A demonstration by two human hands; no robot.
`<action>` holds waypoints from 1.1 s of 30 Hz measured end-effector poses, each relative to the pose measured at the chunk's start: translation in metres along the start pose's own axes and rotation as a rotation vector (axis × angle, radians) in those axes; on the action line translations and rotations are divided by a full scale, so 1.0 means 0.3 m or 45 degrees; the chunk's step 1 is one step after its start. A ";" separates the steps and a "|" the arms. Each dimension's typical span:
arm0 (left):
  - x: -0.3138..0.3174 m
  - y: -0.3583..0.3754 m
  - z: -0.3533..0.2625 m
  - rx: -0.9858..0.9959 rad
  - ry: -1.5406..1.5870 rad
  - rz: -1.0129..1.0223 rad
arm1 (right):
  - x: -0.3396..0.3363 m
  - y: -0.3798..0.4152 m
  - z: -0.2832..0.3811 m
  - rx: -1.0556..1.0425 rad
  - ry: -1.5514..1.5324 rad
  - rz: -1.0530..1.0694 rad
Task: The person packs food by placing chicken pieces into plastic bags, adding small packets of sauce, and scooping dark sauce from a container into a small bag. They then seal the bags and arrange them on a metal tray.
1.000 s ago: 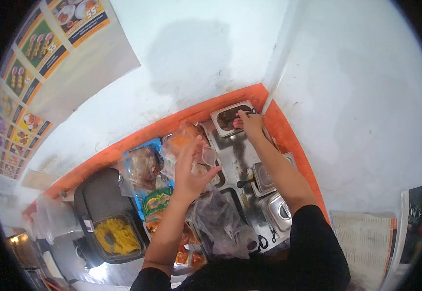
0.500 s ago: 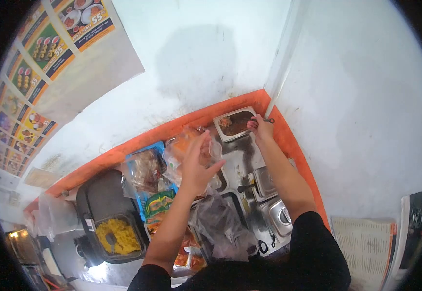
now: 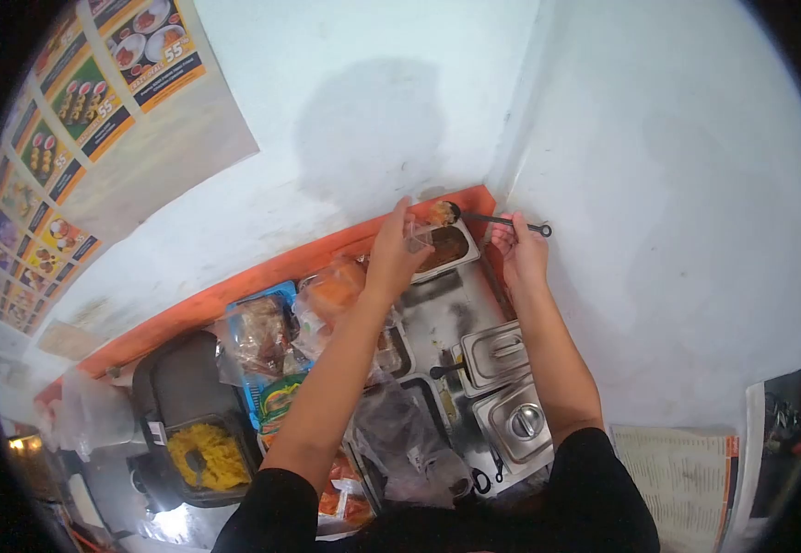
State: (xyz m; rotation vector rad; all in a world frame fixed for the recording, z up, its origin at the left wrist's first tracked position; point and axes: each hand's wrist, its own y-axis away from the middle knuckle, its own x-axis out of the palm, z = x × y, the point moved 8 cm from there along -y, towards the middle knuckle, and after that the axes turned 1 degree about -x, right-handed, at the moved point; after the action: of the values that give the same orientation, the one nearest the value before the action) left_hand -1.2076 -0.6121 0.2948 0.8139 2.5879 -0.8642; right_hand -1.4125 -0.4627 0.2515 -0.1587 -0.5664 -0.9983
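Observation:
My right hand is closed around the long black handle of a ladle. The ladle's bowl end, with pale orange-brown food at it, is raised by the far edge of a metal pan. Dark brown sauce lies in this pan. In my left hand is a small clear plastic cup, gripped between thumb and fingers close to the ladle's bowl. Part of the cup is covered by the fingers.
Lidded metal pans stand at the right of the counter. Bagged orange food, a blue tray and a crumpled clear bag lie left of them. Yellow food fills a container farther left. An orange ledge borders the wall.
My right hand has lifted the ladle up from the sauce pan, food showing at its bowl. My left hand has moved up and right, bringing the clear cup beside the ladle.

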 end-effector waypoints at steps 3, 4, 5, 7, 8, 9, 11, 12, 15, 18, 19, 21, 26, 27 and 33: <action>0.025 -0.026 -0.022 -0.066 0.133 0.012 | 0.044 0.050 0.078 -0.135 0.106 0.070; 0.034 -0.029 -0.015 -0.066 0.185 0.003 | 0.059 0.066 0.097 -0.183 0.144 0.099; 0.040 -0.029 -0.010 -0.066 0.235 -0.007 | 0.072 0.085 0.109 -0.202 0.198 0.116; 0.049 -0.028 -0.012 -0.009 0.189 -0.021 | 0.101 0.120 0.125 -0.241 0.304 0.156; 0.052 -0.028 -0.013 0.020 0.166 -0.029 | 0.114 0.130 0.127 -0.266 0.332 0.188; 0.050 -0.028 -0.020 0.028 0.136 -0.042 | 0.125 0.140 0.128 -0.291 0.359 0.220; 0.051 -0.026 -0.038 0.046 0.078 -0.067 | 0.147 0.164 0.135 -0.348 0.422 0.283; 0.052 -0.027 -0.036 0.037 0.088 -0.085 | 0.159 0.180 0.140 -0.380 0.457 0.315; 0.056 -0.029 -0.037 -0.005 0.110 -0.134 | 0.193 0.228 0.172 -0.467 0.557 0.370; 0.058 -0.029 -0.052 -0.113 0.198 -0.146 | 0.201 0.251 0.187 -0.536 0.573 0.429; 0.055 -0.030 -0.062 -0.171 0.284 -0.137 | 0.202 0.255 0.192 -0.556 0.566 0.454; 0.059 -0.030 -0.062 -0.187 0.310 -0.138 | 0.196 0.252 0.188 -0.584 0.534 0.478; 0.068 -0.035 -0.047 -0.063 0.126 -0.150 | 0.169 0.242 0.190 -0.537 0.442 0.415; 0.069 -0.033 -0.043 -0.060 0.130 -0.155 | 0.154 0.222 0.184 -0.476 0.376 0.365; 0.068 0.001 0.016 -0.050 0.178 -0.230 | 0.014 0.068 0.062 -0.224 0.297 0.111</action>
State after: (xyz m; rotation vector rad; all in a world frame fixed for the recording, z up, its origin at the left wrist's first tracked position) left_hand -1.2233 -0.6063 0.2821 0.6592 2.8264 -0.8290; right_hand -1.4009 -0.4475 0.2720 -0.2179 -0.2564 -0.9659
